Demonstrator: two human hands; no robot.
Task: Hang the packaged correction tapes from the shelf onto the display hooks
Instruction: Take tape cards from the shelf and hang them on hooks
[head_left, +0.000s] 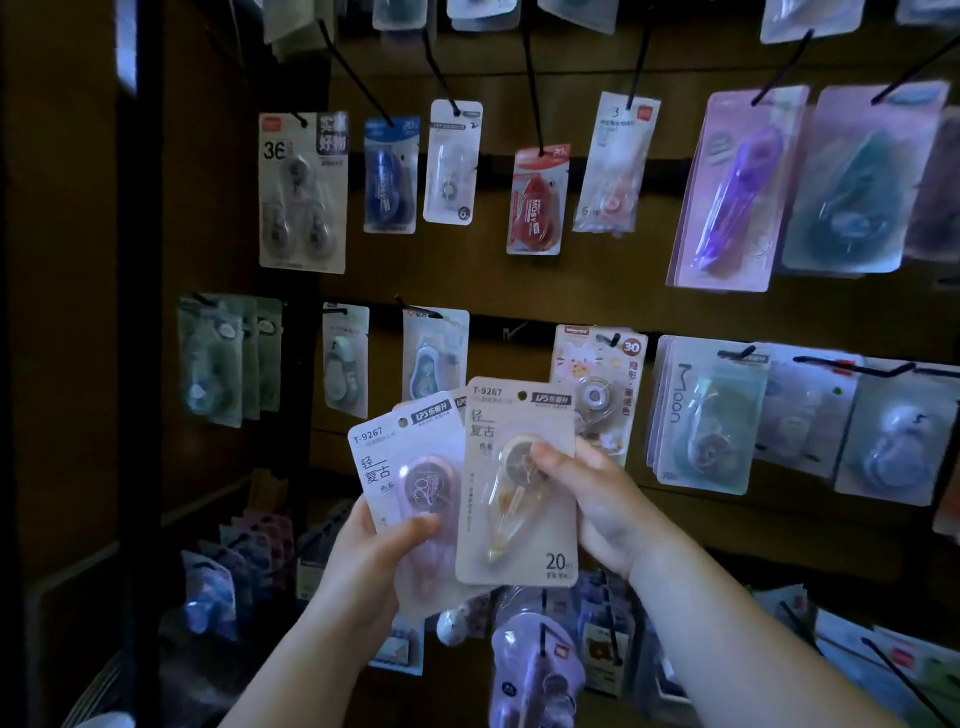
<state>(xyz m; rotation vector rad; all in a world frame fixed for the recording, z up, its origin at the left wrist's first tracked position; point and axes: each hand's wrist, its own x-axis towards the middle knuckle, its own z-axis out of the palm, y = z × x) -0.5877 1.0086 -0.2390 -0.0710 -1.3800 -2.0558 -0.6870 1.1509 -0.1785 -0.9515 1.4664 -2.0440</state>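
Matt card, glossy plastic
The beige pack (519, 488) had matt card backing under a clear, shiny blister; the hooks (532, 88) looked dark metal.

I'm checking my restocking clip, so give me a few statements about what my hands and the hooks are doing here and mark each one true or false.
1. The right hand holds a beige pack marked T-9267. True.
2. The left hand is empty. False: it holds a fanned stack topped by a pink pack.
3. The beige pack already hangs on a hook. False: it is held in front of the display, off any hook.
4. A red pack hangs in the upper row. True.
5. The bare hook sits in the lower row, above the beige pack. True.
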